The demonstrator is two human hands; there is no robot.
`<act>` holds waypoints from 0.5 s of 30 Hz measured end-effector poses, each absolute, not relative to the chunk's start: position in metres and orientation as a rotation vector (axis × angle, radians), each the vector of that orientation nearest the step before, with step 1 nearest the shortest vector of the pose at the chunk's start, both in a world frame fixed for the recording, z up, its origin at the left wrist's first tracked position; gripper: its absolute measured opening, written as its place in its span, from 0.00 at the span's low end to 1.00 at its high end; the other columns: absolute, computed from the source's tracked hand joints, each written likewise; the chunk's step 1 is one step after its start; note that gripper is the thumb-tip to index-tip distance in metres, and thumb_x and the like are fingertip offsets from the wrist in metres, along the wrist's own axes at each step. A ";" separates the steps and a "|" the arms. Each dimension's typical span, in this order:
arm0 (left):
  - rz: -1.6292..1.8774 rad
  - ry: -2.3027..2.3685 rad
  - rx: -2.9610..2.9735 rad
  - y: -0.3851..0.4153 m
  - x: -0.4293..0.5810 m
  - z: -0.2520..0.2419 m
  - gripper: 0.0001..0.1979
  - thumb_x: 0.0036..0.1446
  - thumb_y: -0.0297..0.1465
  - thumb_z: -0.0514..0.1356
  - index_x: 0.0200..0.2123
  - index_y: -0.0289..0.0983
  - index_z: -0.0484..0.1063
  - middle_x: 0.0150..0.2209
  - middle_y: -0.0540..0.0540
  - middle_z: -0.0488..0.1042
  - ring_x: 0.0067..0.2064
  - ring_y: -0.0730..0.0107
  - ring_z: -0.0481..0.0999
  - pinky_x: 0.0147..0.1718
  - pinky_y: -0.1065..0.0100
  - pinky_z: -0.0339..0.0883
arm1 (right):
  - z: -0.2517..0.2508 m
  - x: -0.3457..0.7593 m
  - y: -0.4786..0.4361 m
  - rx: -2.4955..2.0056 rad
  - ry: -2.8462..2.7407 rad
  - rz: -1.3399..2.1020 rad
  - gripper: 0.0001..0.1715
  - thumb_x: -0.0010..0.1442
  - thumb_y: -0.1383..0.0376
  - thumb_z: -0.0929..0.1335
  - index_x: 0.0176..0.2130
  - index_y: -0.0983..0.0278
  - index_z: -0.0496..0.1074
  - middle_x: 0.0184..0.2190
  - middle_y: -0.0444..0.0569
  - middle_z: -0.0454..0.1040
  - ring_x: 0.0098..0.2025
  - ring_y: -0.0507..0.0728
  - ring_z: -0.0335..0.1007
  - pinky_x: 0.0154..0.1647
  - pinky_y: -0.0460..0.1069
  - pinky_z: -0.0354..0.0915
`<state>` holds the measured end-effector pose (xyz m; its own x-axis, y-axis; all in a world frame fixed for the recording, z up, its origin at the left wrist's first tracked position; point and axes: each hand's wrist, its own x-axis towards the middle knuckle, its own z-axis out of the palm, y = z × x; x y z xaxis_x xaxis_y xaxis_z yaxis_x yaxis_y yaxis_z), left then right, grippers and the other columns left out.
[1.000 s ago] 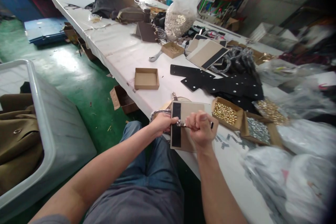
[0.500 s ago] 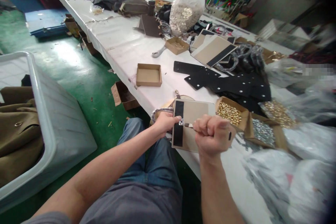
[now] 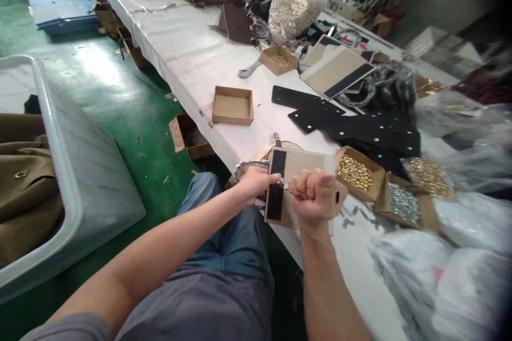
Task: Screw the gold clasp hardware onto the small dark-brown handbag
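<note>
A beige bag panel (image 3: 308, 159) with a black strip (image 3: 276, 203) along its left side lies at the table's near edge, a wrapped handle (image 3: 240, 168) beside it. My left hand (image 3: 256, 182) grips the panel's left edge, its thumb pressing beside a small metal fitting (image 3: 280, 181) on the strip. My right hand (image 3: 314, 194) is closed in a fist over the panel. It holds a screwdriver, whose dark handle end (image 3: 337, 197) sticks out on the right. The fist hides most of the tool, and its tip is at or close to the fitting.
Boxes of gold studs (image 3: 354, 171) and silver studs (image 3: 403, 202) stand to the right, near plastic bags (image 3: 472, 282). Black strips (image 3: 360, 130) lie behind them. An open cardboard box (image 3: 232, 109) sits further back. A white bin (image 3: 100, 170) with brown material stands left on the floor.
My right fist has moved left, closer to the metal fitting, and the screwdriver's shaft shows less. My left hand keeps its grip on the panel. The view has shifted slightly.
</note>
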<state>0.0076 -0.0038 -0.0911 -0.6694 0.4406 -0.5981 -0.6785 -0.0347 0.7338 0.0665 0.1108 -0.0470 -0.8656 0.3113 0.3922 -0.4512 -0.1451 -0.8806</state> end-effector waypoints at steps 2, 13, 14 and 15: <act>1.788 1.433 -0.283 -0.006 0.006 -0.090 0.20 0.77 0.27 0.67 0.28 0.34 0.73 0.25 0.47 0.73 0.22 0.73 0.66 0.22 0.70 0.53 | -0.050 0.065 0.111 0.150 -1.579 2.071 0.43 0.83 0.45 0.72 0.25 0.60 0.56 0.20 0.38 0.48 0.20 0.50 0.44 0.22 0.50 0.43; 1.808 1.527 -0.301 0.004 0.005 -0.109 0.17 0.68 0.30 0.77 0.29 0.34 0.77 0.27 0.46 0.76 0.24 0.70 0.70 0.24 0.69 0.57 | -0.059 0.062 0.109 0.135 -1.525 2.071 0.42 0.83 0.48 0.73 0.24 0.60 0.55 0.19 0.37 0.48 0.18 0.49 0.41 0.20 0.49 0.43; 1.805 1.533 -0.303 0.004 0.006 -0.107 0.17 0.68 0.30 0.78 0.30 0.34 0.78 0.27 0.46 0.76 0.24 0.70 0.70 0.24 0.69 0.58 | -0.058 0.061 0.110 0.146 -1.522 2.066 0.41 0.83 0.48 0.73 0.25 0.60 0.55 0.19 0.37 0.48 0.18 0.49 0.41 0.20 0.49 0.42; 1.804 1.539 -0.300 0.004 0.006 -0.106 0.16 0.68 0.30 0.77 0.30 0.33 0.78 0.27 0.45 0.76 0.25 0.70 0.71 0.24 0.69 0.58 | -0.056 0.061 0.111 0.157 -1.523 2.063 0.41 0.83 0.48 0.72 0.25 0.60 0.56 0.19 0.37 0.48 0.18 0.50 0.41 0.20 0.49 0.42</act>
